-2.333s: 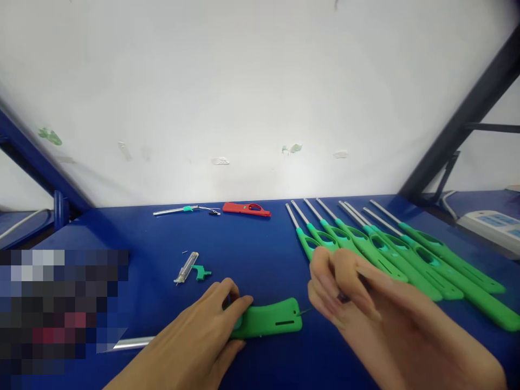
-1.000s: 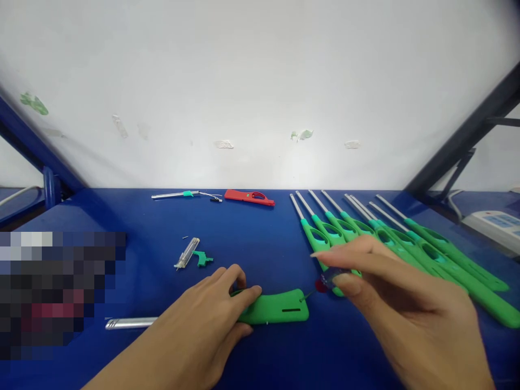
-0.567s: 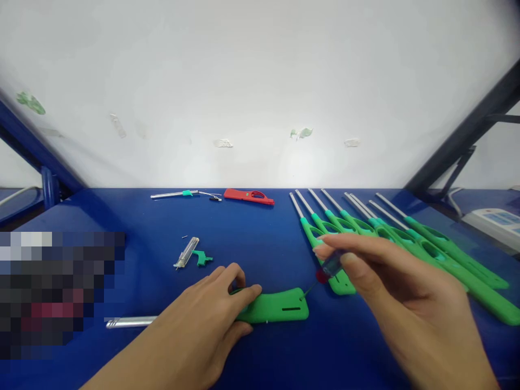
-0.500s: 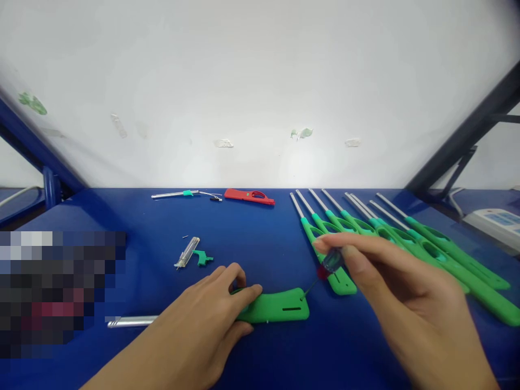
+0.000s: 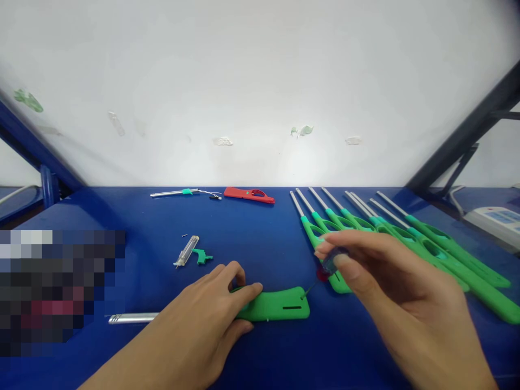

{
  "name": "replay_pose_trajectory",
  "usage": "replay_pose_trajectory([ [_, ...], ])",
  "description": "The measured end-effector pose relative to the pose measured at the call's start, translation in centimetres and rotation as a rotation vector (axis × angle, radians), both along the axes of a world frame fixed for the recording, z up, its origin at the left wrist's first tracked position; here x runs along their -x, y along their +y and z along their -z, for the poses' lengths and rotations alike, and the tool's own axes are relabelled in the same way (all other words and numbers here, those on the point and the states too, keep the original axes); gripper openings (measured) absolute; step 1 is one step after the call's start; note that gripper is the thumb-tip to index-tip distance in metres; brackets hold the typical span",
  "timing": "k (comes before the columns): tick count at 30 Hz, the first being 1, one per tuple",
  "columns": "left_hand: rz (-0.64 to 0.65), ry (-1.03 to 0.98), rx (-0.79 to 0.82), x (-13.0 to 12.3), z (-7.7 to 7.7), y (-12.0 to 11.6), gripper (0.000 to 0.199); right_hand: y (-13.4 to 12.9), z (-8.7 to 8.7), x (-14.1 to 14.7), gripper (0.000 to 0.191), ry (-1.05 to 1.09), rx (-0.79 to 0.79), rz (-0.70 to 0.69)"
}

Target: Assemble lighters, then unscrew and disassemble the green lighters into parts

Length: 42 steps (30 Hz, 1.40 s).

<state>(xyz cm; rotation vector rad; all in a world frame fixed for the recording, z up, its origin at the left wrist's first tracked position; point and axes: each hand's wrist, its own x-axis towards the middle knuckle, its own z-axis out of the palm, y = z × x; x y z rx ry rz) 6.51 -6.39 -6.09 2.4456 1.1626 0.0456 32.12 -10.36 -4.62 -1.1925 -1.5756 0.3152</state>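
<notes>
A green long-nosed gas lighter [image 5: 280,306] lies flat on the table, its metal tube pointing left. My left hand [image 5: 203,314] is closed around its middle and hides the trigger area. Between the thumb and fingers of my right hand [image 5: 390,287] is a small screwdriver [image 5: 328,264] with a dark, see-through handle and a red collar. Its thin shaft slants down to the left, and the tip meets the hole near the lighter's right end. Whether the tip sits on a screw is too small to tell.
Several green lighters [image 5: 447,260] lie side by side at right. A clear fuel tank [image 5: 189,251] and a teal trigger [image 5: 201,257] rest beyond my left hand. Farther back are a red lighter casing [image 5: 248,194] and a metal tube [image 5: 173,193] with wires. A blurred patch covers the left.
My right hand has shifted its fingers slightly around the screwdriver handle, while the tip stays at the same hole. My left hand and the lighter have kept their place.
</notes>
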Motion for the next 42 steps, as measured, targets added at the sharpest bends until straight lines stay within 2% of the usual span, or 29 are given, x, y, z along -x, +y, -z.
replay_pose_trajectory([
  [3, 0.002, -0.006, -0.015, 0.00, 0.13, 0.06, 0.038, 0.03, 0.11, 0.04, 0.018, -0.022, 0.033, 0.012],
  [7, -0.001, 0.015, -0.004, -0.11, 0.10, 0.12, 0.037, 0.12, 0.06, 0.06, 0.006, 0.004, -0.020, -0.034],
  [12, 0.002, 0.022, 0.003, -0.16, 0.03, 0.00, 0.036, 0.01, 0.10, -0.04, 0.022, -0.005, 0.023, -0.001],
  [17, -0.009, 0.018, 0.002, -0.14, 0.11, -0.11, 0.039, 0.03, 0.08, 0.04, 0.006, 0.019, -0.005, -0.043],
  [22, -0.008, 0.001, -0.021, -0.09, 0.19, -0.10, 0.037, 0.04, 0.07, 0.06, 0.023, 0.004, 0.044, -0.012],
  [27, -0.002, -0.012, -0.020, 0.00, 0.58, 0.10, 0.038, 0.04, 0.02, -0.02, 0.005, -0.011, -0.002, -0.048],
  [32, -0.018, -0.043, -0.038, 0.35, 0.87, -0.02, 0.039, 0.00, 0.03, -0.09, 0.021, -0.054, 0.010, -0.006],
  [36, -0.012, -0.026, -0.026, 0.36, 0.70, -0.10, 0.040, -0.06, 0.05, 0.02, 0.005, -0.023, -0.012, -0.007],
  [40, -0.012, -0.040, -0.038, 0.28, 0.62, -0.08, 0.038, -0.10, 0.05, 0.21, 0.018, -0.004, 0.010, 0.021],
  [42, -0.010, -0.033, -0.030, 0.26, 0.62, -0.09, 0.037, -0.09, 0.01, 0.28, 0.017, -0.010, 0.013, 0.016],
])
